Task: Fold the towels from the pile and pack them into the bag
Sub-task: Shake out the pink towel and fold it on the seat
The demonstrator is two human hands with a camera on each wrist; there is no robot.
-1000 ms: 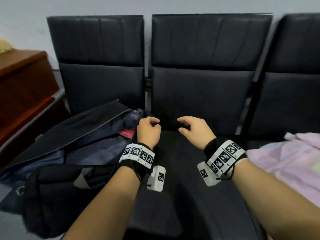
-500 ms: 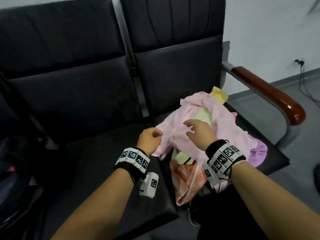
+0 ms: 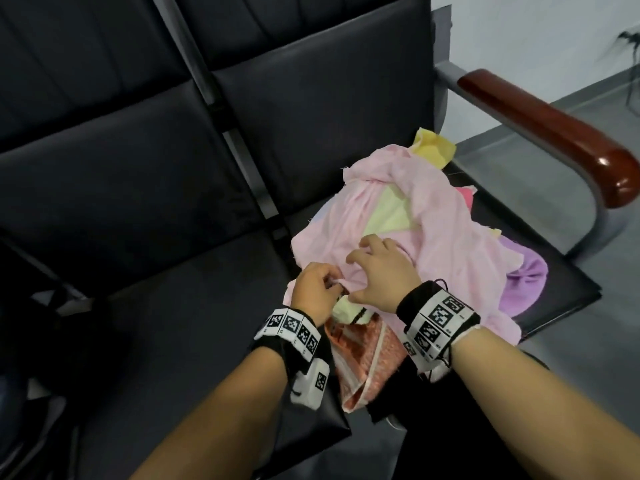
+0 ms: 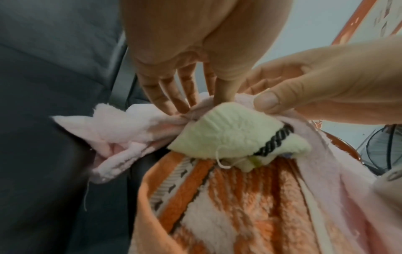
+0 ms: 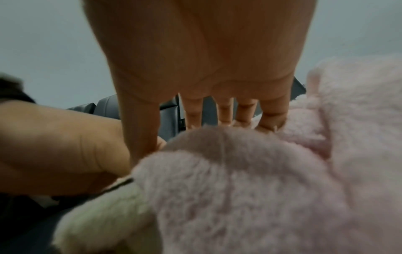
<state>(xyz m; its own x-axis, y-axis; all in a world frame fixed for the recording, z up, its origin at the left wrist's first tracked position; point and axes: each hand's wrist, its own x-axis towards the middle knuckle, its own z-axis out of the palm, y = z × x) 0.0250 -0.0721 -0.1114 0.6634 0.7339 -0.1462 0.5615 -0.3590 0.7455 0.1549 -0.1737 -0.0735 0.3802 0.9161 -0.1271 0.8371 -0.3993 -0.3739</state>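
Left hand pinches the fluffy pink towel mid-frame; right hand curls on it, grip unclear. Left wrist view shows a ribbed orange towel.

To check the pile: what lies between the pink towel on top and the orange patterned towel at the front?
A pale yellow-green towel with a black cord, seen best in the left wrist view.

Bare forearms; black wristbands w/ white b&w tag squares, white cam box under left
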